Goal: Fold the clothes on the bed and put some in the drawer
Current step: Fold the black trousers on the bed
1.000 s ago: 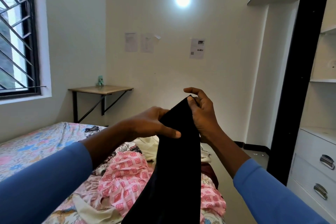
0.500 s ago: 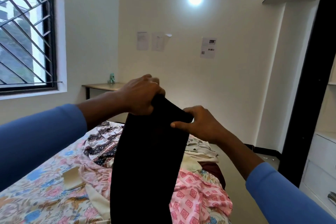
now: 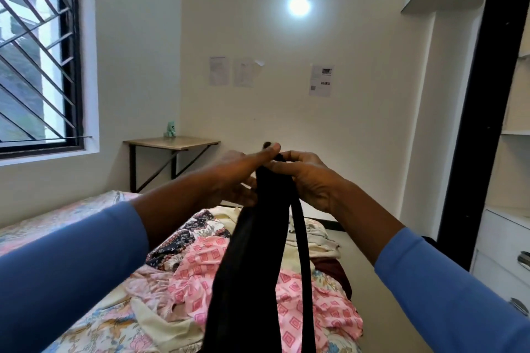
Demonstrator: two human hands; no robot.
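A long black garment (image 3: 252, 272) hangs from both my hands above the bed (image 3: 66, 218), falling in two strips out of the bottom of the view. My left hand (image 3: 238, 175) pinches its top edge with thumb and fingers. Right beside it, my right hand (image 3: 309, 178) grips the same top edge; the two hands touch. Below lies a heap of clothes: a pink patterned piece (image 3: 200, 275), a dark floral piece (image 3: 183, 241) and cream ones (image 3: 315, 238). White drawers (image 3: 499, 255) with metal handles stand at the right edge.
A small wooden wall table (image 3: 172, 143) with a green figure (image 3: 171, 129) stands at the far wall. A barred window (image 3: 37, 51) is on the left. A black wardrobe frame (image 3: 473, 123) and white shelves rise at the right. Floor runs between bed and drawers.
My hands have come together at the top of the black garment, which was spread wide between them before. It now hangs narrow, in two strips.
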